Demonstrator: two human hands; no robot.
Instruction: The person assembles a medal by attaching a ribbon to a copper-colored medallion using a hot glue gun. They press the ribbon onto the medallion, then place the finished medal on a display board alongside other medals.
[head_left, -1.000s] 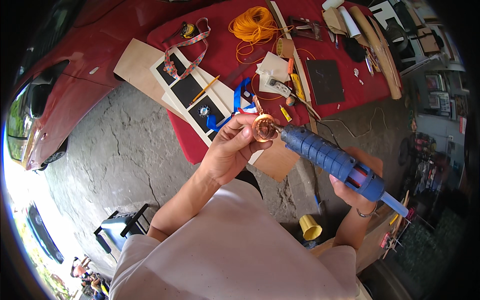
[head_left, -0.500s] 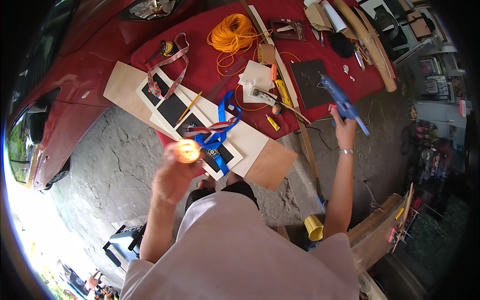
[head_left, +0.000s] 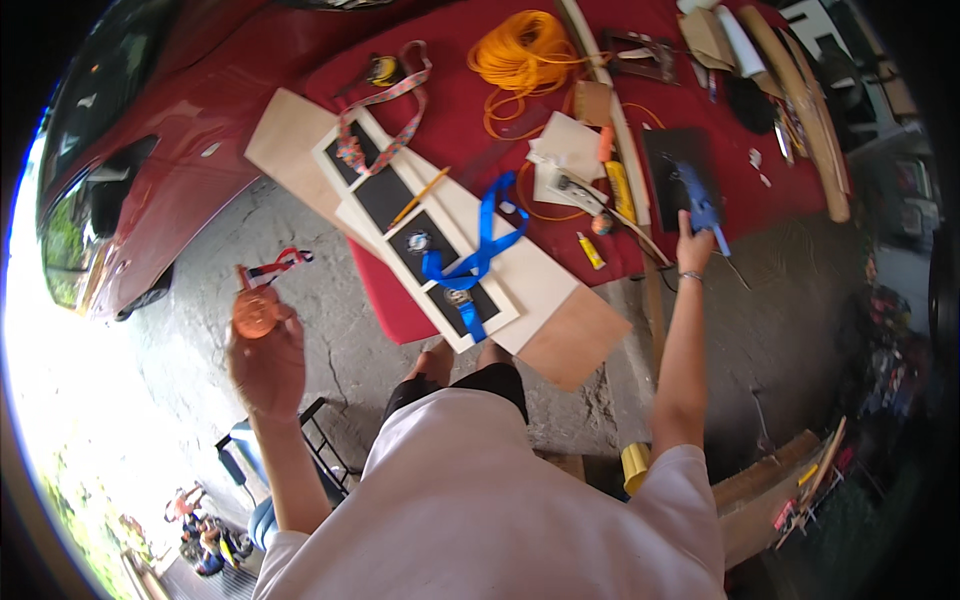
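Observation:
My left hand (head_left: 268, 370) is closed on a round bronze-coloured medal (head_left: 257, 312), off the table's left side above the floor. A red, white and dark ribbon (head_left: 278, 266) trails from it. My right hand (head_left: 695, 248) grips a blue glue gun (head_left: 699, 205) by its handle, over the table's near right edge. Between my hands lies a long white frame (head_left: 375, 200) with black panels. On it rest two medals, a silver-looking one (head_left: 418, 242) and a darker one (head_left: 458, 297), a blue ribbon (head_left: 484, 250), a pencil (head_left: 418, 199) and a patterned lanyard (head_left: 405, 125).
The red-covered table (head_left: 460, 65) bears an orange cord coil (head_left: 520, 50), a tape roll (head_left: 592, 102), a yellow cutter (head_left: 620, 190), a small yellow tube (head_left: 591, 251), a black board (head_left: 665, 165) and cardboard tubes (head_left: 800, 110). A red car (head_left: 190, 110) stands at left; a yellow container (head_left: 635, 467) sits near my right elbow.
My left hand has carried the bronze medal and its ribbon left, away from the frame. My right hand still holds the glue gun, now nearer the black board. The view has shifted.

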